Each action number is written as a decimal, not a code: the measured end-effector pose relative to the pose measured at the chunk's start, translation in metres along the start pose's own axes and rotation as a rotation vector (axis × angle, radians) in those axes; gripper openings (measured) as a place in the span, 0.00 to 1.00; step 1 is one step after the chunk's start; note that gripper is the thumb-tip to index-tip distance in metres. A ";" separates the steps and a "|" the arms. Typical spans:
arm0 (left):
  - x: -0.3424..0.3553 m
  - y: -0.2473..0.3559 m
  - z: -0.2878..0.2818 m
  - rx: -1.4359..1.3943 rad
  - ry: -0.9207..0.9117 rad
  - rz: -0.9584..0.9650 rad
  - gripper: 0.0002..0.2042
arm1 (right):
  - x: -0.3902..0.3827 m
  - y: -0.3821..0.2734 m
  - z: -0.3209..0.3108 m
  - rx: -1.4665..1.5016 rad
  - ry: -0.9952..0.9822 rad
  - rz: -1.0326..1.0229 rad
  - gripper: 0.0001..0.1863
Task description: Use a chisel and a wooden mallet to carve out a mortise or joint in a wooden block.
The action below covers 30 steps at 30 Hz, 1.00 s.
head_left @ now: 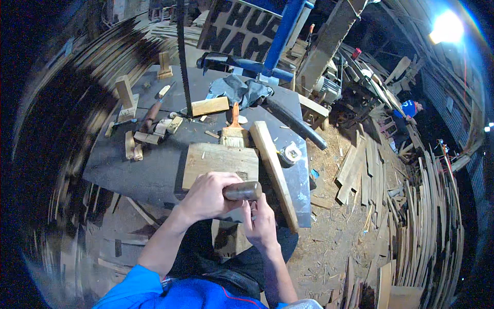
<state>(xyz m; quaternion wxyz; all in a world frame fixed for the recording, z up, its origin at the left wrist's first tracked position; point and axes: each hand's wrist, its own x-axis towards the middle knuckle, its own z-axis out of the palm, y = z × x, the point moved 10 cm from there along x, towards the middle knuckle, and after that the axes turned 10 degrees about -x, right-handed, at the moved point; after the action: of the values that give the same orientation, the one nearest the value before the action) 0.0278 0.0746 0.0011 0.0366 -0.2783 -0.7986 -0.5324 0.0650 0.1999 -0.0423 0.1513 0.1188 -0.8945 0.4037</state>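
Observation:
My left hand is closed around a short, dark brown rounded cylinder that looks like a wooden tool handle. Its blunt end points to the right; whatever lies inside my grip is hidden. Just below that end, my right hand has thumb and fingers pinched together, and what they hold, if anything, is too small to make out. Both hands are over the near edge of a thick wooden block on the dark table. A brush with an orange handle lies against the block's far side.
A long wooden bar lies right of the block, beside a tape measure. Farther back are a grey cloth, a wood piece and an upright saw blade. Offcuts lie left on the table. Planks cover the right floor.

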 end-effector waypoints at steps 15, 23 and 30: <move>-0.001 -0.007 -0.011 -0.173 0.035 -0.014 0.14 | 0.006 -0.011 0.004 0.042 -0.076 -0.021 0.06; -0.004 -0.005 -0.038 0.010 0.153 0.006 0.14 | 0.009 -0.006 -0.003 -0.017 0.062 -0.005 0.09; -0.011 -0.035 -0.102 0.190 0.445 -0.376 0.17 | 0.007 0.030 -0.004 0.495 -0.033 0.321 0.15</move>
<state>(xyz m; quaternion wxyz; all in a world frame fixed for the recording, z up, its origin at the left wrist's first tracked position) -0.0042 -0.0281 0.0118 0.1373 0.0024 -0.8548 -0.5005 0.0491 0.2222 -0.0577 0.0374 0.0157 -0.7784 0.6265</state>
